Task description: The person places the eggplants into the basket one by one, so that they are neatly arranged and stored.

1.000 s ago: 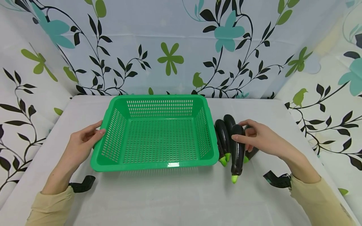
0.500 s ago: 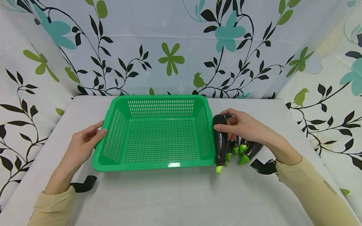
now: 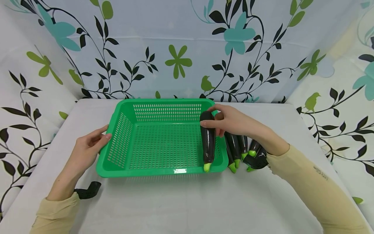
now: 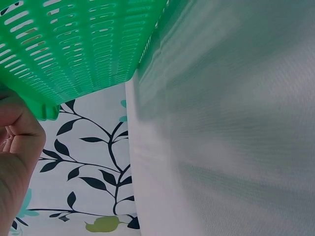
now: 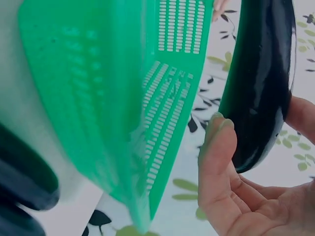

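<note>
A green plastic basket point(image 3: 152, 172) with slotted walls stands on the table, with nothing lying in it. My left hand point(image 3: 86, 149) holds its left rim, thumb on the edge; the left wrist view shows the fingers only partly, beside the basket wall point(image 4: 88, 49). By its dark rounded end, my right hand point(image 3: 235, 122) pinches a glossy eggplant point(image 3: 208, 139) between thumb and fingers. That eggplant hangs over the right side of the basket, its green stem end pointing toward me. In the right wrist view the fingers point(image 5: 219, 142) press against the eggplant's side.
Several more eggplants point(image 3: 232, 143) lie on the table just right of the basket, partly hidden under my right forearm. A white cloth point(image 3: 175, 204) covers the table. Patterned curtains point(image 3: 175, 29) enclose the back and both sides.
My right hand has carried the eggplant leftward from the pile, up and across the basket's right rim. My left hand stays at the left rim, and the basket has hardly moved.
</note>
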A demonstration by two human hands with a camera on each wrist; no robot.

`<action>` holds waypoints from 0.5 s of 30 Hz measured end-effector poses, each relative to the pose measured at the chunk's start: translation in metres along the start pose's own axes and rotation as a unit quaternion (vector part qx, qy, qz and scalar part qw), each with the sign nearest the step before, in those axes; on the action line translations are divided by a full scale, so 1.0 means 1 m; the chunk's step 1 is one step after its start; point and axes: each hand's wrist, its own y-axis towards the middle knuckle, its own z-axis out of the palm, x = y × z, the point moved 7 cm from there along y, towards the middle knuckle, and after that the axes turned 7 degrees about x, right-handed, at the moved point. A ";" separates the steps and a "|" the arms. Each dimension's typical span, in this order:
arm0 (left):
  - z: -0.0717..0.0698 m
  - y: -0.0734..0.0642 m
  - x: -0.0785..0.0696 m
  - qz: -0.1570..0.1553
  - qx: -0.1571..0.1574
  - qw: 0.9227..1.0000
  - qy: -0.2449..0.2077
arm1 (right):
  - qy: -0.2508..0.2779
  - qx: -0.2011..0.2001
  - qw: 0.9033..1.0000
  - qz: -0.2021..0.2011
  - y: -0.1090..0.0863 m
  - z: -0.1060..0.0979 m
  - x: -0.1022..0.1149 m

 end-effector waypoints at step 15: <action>-0.001 0.000 -0.001 0.009 0.003 1.000 -0.004 | 0.055 0.024 0.998 -0.022 0.057 0.022 0.061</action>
